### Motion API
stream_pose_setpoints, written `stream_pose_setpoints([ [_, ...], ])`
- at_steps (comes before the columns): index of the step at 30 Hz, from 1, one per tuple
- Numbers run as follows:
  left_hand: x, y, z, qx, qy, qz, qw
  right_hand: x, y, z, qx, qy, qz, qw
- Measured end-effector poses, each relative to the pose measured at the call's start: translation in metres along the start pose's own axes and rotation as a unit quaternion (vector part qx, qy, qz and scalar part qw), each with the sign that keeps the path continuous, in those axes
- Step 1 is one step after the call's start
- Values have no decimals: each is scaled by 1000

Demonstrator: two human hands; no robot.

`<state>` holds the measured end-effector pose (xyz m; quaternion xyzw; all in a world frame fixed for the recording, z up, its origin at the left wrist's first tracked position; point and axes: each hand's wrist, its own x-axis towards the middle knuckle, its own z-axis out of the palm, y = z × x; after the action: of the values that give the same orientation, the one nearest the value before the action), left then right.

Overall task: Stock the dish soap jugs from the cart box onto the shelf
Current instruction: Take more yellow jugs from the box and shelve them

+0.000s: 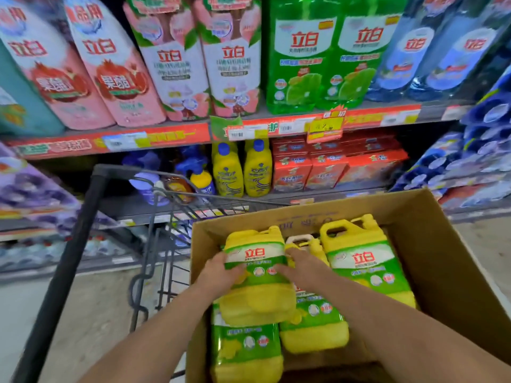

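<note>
Head view: store aisle, pale floor (83, 313) down-left of the hands. Stocked shelving straight ahead, beyond the grip. Red-stripped shelf edge (110, 142) with price tags well above it. Top level, left to right: pink pouches (110, 73), green bottles (323, 56), blue pouches (431, 51). One level down, just past the box: small yellow bottles (240, 170) with blue caps, red cartons (326, 167) to their right. Dark cart (69, 258) left of the hands, thick black bar running diagonally, wire frame nearer the grip. Cart rim between grip and lower shelf. Open cardboard box (442, 258) around both hands, far and right walls standing higher than the jugs inside.

Left hand (221, 268) and right hand (301, 262) both clamped on one yellow jug (258, 280), one per side, fingers curled onto the green-white label. Jug between the palms, handle end pointing away, tilted, lying over the rest. Second jug (246, 349) directly beneath, nearer the body. Third jug (315, 324) under the right wrist. Fourth jug (362, 261) just right of the right hand, handle end far. Pale jug top (300, 240) just beyond the right hand, mostly hidden.
</note>
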<state>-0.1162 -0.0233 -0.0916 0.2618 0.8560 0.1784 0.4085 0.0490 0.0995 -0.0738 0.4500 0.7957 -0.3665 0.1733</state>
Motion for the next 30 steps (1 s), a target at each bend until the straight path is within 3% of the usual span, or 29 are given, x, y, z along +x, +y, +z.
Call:
stream_pose_setpoints([
  [6, 9, -3, 17, -144, 24, -111, 983, 29, 2, 16, 251, -20, 54, 966],
  [11, 17, -4, 21, -215, -1, -173, 961, 43, 0, 29, 304, -21, 97, 947],
  [18, 10, -4, 24, -281, -6, -163, 946, 41, -2, 32, 355, -27, 90, 930],
  [24, -26, 6, 26, -376, 20, -117, 919, 19, -1, 15, 368, -16, 31, 929],
  [30, -61, 29, 4, -393, 76, -52, 915, -6, -16, -12, 362, 11, -54, 931],
])
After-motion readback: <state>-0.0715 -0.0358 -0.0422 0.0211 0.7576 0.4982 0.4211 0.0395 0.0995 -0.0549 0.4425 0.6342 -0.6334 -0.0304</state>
